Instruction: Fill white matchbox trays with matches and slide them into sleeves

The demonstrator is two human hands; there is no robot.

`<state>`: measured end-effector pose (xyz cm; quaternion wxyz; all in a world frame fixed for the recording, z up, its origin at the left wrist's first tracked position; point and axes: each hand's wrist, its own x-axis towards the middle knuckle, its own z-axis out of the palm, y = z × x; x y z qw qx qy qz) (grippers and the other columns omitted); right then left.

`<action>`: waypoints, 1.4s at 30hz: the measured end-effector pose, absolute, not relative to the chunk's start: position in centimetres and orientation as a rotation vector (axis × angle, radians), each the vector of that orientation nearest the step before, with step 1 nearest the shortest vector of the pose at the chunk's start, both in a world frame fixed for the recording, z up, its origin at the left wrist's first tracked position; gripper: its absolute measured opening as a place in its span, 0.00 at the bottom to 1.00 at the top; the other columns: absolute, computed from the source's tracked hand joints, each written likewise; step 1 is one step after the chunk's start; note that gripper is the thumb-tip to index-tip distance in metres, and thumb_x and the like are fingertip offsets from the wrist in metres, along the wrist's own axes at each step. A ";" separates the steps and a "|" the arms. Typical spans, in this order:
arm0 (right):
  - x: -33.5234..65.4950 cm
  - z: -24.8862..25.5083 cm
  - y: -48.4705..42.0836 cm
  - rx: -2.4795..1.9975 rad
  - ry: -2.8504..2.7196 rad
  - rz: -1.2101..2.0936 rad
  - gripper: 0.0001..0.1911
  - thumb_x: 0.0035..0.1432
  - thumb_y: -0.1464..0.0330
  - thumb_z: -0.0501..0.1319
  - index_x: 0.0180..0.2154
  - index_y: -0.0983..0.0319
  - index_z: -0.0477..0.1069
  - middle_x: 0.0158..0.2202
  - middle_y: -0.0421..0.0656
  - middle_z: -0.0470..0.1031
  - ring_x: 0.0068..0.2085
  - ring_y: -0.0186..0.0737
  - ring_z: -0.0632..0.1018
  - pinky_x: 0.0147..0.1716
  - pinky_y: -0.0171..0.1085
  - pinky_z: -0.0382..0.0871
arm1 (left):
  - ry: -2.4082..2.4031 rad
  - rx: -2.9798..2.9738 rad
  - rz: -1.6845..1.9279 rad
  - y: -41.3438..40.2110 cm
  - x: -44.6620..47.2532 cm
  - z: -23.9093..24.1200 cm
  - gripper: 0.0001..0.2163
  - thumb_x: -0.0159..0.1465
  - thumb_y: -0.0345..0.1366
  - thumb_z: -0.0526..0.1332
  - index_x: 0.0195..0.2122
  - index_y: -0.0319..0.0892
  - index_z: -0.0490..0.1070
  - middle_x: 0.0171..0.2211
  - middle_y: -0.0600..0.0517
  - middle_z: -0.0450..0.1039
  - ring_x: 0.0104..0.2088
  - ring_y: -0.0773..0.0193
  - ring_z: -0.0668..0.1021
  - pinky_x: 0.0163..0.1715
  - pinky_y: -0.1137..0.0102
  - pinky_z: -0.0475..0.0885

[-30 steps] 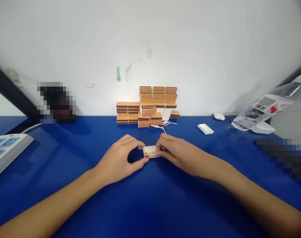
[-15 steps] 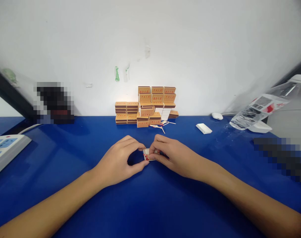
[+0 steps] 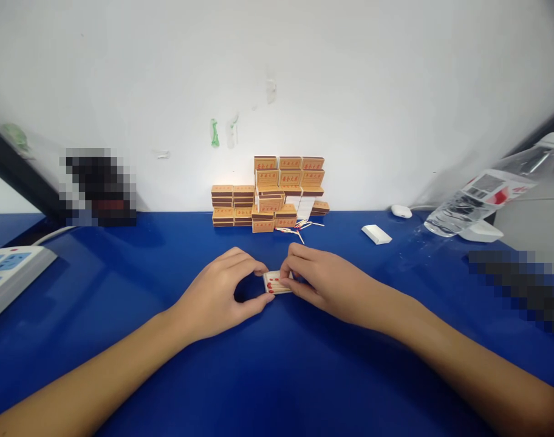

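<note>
The small white tray [image 3: 273, 275] lies on the blue bench [image 3: 268, 376], between the two hands, and its right end is hidden by fingers. Inside it are some matches [image 3: 279, 287], red heads toward the left; I cannot count them well. The left hand [image 3: 220, 291] makes a wide curved grip, with thumb and fingertip holding the tray at its left end. The right hand [image 3: 318, 276] has a narrow grip over the right part of the tray; I cannot tell whether a match is pinched in it. Behind the tray, loose matches [image 3: 299, 229] lie in a crossed heap in front of the stacked matchboxes [image 3: 268, 200], whose contents cannot be seen. To the right, a second white tray [image 3: 376, 234] rests on the bench, its inside not readable. Farther right, a transparent bottle [image 3: 477, 200] leans, cut off at the edge. The power strip [image 3: 17, 273] at left is also cut off, and two dark objects are blurred into squares.
</note>
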<state>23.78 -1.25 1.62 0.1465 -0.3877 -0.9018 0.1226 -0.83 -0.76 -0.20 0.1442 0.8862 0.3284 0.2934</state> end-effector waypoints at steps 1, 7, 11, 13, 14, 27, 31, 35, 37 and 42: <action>24.0 1.7 -1.2 -1.118 -2.610 0.350 0.10 0.74 0.66 0.56 0.43 0.62 0.75 0.43 0.45 0.73 0.34 0.37 0.75 0.35 0.38 0.68 | 0.946 2.555 0.839 -0.8 -0.8 -0.2 0.10 0.65 0.36 0.69 0.46 0.45 0.75 0.42 0.49 0.79 0.45 0.55 0.78 0.46 0.59 0.76; 24.6 2.0 -0.6 -1.165 -2.446 0.372 0.09 0.73 0.65 0.57 0.44 0.59 0.76 0.40 0.44 0.75 0.36 0.38 0.75 0.36 0.37 0.66 | 0.958 2.547 0.846 -0.7 -0.8 -0.2 0.09 0.65 0.36 0.69 0.46 0.45 0.76 0.42 0.50 0.79 0.45 0.55 0.78 0.46 0.59 0.76; 25.3 1.8 0.4 -1.305 -2.305 0.372 0.09 0.68 0.62 0.63 0.35 0.59 0.74 0.32 0.41 0.73 0.33 0.38 0.72 0.33 0.38 0.63 | 1.006 2.554 0.886 -0.6 -0.9 -0.3 0.09 0.66 0.38 0.69 0.46 0.45 0.76 0.42 0.50 0.80 0.44 0.56 0.78 0.46 0.59 0.76; 25.4 1.8 0.6 -1.300 -2.294 0.504 0.11 0.68 0.61 0.63 0.34 0.59 0.74 0.29 0.39 0.71 0.31 0.37 0.70 0.31 0.37 0.62 | 1.035 2.552 0.905 -0.6 -0.9 -0.3 0.09 0.66 0.38 0.69 0.46 0.44 0.76 0.42 0.50 0.80 0.45 0.55 0.78 0.46 0.58 0.76; 25.3 1.8 0.6 -1.275 -2.298 0.569 0.10 0.68 0.61 0.62 0.34 0.59 0.75 0.29 0.38 0.71 0.30 0.36 0.70 0.31 0.37 0.63 | 1.039 2.551 0.905 -0.7 -0.9 -0.2 0.09 0.66 0.38 0.69 0.46 0.44 0.76 0.42 0.50 0.80 0.45 0.55 0.78 0.46 0.58 0.76; 24.4 1.5 -0.3 -1.250 -2.460 0.562 0.07 0.72 0.68 0.57 0.39 0.60 0.71 0.40 0.43 0.73 0.36 0.37 0.72 0.36 0.38 0.65 | 1.033 2.537 0.834 -0.6 -0.9 -0.3 0.09 0.66 0.39 0.68 0.46 0.44 0.75 0.43 0.50 0.80 0.46 0.55 0.77 0.47 0.58 0.75; 24.1 1.5 -0.6 -1.275 -2.474 0.559 0.08 0.73 0.67 0.56 0.39 0.61 0.70 0.41 0.43 0.72 0.35 0.37 0.72 0.37 0.38 0.65 | 1.041 2.558 0.793 -0.6 -0.9 -0.3 0.15 0.65 0.39 0.70 0.51 0.45 0.74 0.47 0.49 0.79 0.49 0.53 0.77 0.51 0.56 0.74; 23.7 1.1 -0.9 -1.253 -2.416 0.533 0.08 0.73 0.67 0.55 0.40 0.61 0.71 0.39 0.42 0.72 0.35 0.37 0.72 0.36 0.38 0.64 | 1.057 2.562 0.779 -0.6 -0.8 -0.3 0.15 0.66 0.40 0.69 0.52 0.44 0.74 0.48 0.48 0.79 0.50 0.53 0.77 0.53 0.55 0.74; 23.5 1.0 -1.0 -1.224 -2.379 0.528 0.08 0.73 0.66 0.56 0.41 0.60 0.72 0.38 0.42 0.72 0.35 0.37 0.72 0.36 0.38 0.64 | 1.060 2.570 0.775 -0.6 -0.8 -0.3 0.16 0.66 0.41 0.69 0.53 0.44 0.74 0.49 0.48 0.79 0.51 0.52 0.76 0.53 0.55 0.73; 24.0 0.9 0.6 -1.302 -2.237 0.411 0.08 0.69 0.64 0.60 0.38 0.59 0.75 0.33 0.40 0.72 0.34 0.37 0.72 0.35 0.38 0.63 | 1.033 2.559 0.784 -0.5 -0.8 -0.3 0.10 0.67 0.38 0.68 0.48 0.45 0.76 0.48 0.49 0.78 0.50 0.54 0.76 0.53 0.55 0.73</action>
